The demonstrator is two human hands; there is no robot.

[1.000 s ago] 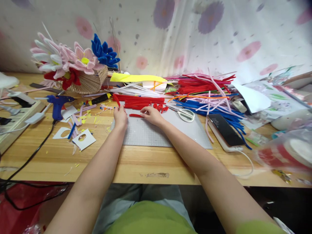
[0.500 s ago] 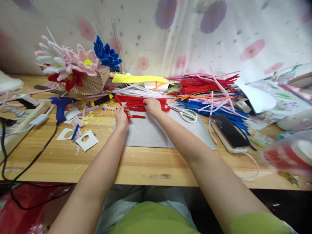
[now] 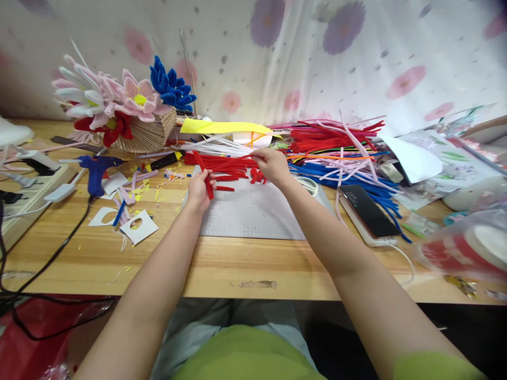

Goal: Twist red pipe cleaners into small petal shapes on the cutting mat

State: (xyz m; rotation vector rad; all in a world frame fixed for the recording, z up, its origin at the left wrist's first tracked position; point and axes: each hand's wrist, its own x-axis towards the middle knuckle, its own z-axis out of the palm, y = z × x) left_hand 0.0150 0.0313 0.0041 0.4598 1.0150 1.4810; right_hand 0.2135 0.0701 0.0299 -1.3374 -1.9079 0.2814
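Observation:
My left hand [image 3: 201, 189] is closed around a few red pipe cleaners [image 3: 205, 174], which stick out above and below its fingers. Further right, my right hand [image 3: 271, 164] is raised with its fingertips pinched on the end of a red pipe cleaner that slants back toward my left hand. Under and between the hands lie more red pipe cleaners [image 3: 233, 171] in a row on a grey cutting mat [image 3: 245, 214]. Short curled red pieces [image 3: 257, 176] rest below my right fingers. Scissors [image 3: 307, 184] with pale handles are partly hidden behind my right wrist.
Pipe-cleaner flowers [image 3: 138, 97] stand at the back left. A blue glue gun [image 3: 96, 171], cut white cards [image 3: 139, 227] and scraps lie on the left. Red bundles [image 3: 335, 138], blue bundles [image 3: 376, 192], a phone [image 3: 370, 211] and a bagged cup [image 3: 467, 248] occupy the right.
My right hand has moved right and slightly up from the red row, drawing out a pipe cleaner and now covering part of the scissors. My left hand stays nearly in place.

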